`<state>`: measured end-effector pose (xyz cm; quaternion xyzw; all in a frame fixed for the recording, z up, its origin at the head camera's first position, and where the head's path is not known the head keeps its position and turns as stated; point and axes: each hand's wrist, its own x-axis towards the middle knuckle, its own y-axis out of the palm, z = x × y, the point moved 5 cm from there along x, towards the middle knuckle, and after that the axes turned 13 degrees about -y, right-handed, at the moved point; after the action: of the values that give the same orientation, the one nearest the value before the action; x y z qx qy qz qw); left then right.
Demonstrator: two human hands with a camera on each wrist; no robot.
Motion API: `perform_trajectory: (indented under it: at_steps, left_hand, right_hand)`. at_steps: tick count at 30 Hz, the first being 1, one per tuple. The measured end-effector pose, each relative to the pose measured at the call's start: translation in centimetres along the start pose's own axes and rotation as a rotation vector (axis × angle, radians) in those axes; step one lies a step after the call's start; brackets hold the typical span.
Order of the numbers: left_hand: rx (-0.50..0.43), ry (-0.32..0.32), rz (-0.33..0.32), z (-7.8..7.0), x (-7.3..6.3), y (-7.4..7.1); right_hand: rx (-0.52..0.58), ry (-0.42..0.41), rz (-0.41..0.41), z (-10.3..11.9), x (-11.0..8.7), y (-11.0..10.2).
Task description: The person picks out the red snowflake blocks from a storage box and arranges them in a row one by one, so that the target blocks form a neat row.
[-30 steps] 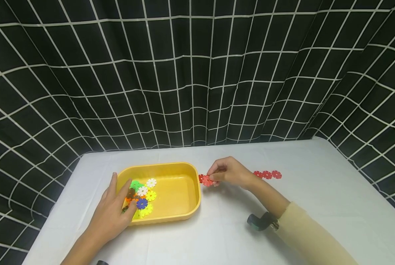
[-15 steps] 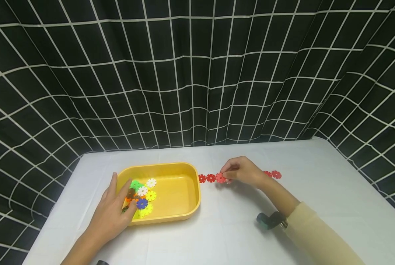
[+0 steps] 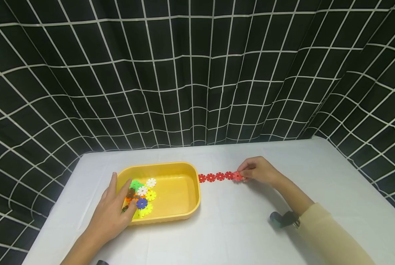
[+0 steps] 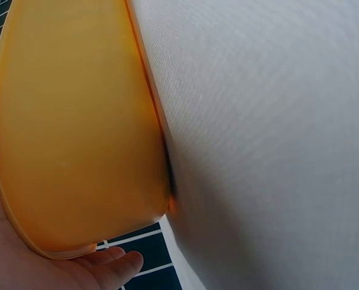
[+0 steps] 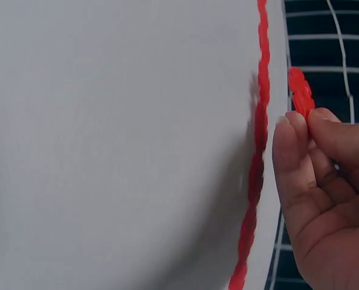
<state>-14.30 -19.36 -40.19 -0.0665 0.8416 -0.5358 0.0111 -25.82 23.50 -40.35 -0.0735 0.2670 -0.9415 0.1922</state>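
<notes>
My right hand pinches a light red notched plastic disc between thumb and fingertips. In the right wrist view this held disc is seen edge-on, raised above a row of red discs. The row runs rightward from beside the tray; its right part is hidden behind the right hand. My left hand rests at the left end of the yellow tray, fingers spread over the rim. The left wrist view shows the palm against the tray's outer wall.
Inside the tray, at its left, lies a pile of notched discs: a white disc, a blue disc, a yellow disc, a green disc and others. The table has a white cloth; a dark gridded curtain stands behind.
My right hand has moved to the right along the red row, carrying the light red disc. More of the row's left part now shows, and its right end is covered. The left hand stays put.
</notes>
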Motion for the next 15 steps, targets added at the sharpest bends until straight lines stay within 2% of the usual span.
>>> perform_trajectory:
  at_steps: [15]
  left_hand:
    - [0.002,0.009,0.001,0.0,0.0,0.0]
  right_hand:
    - [-0.111,0.093,-0.051,-2.9,-1.7,-3.9]
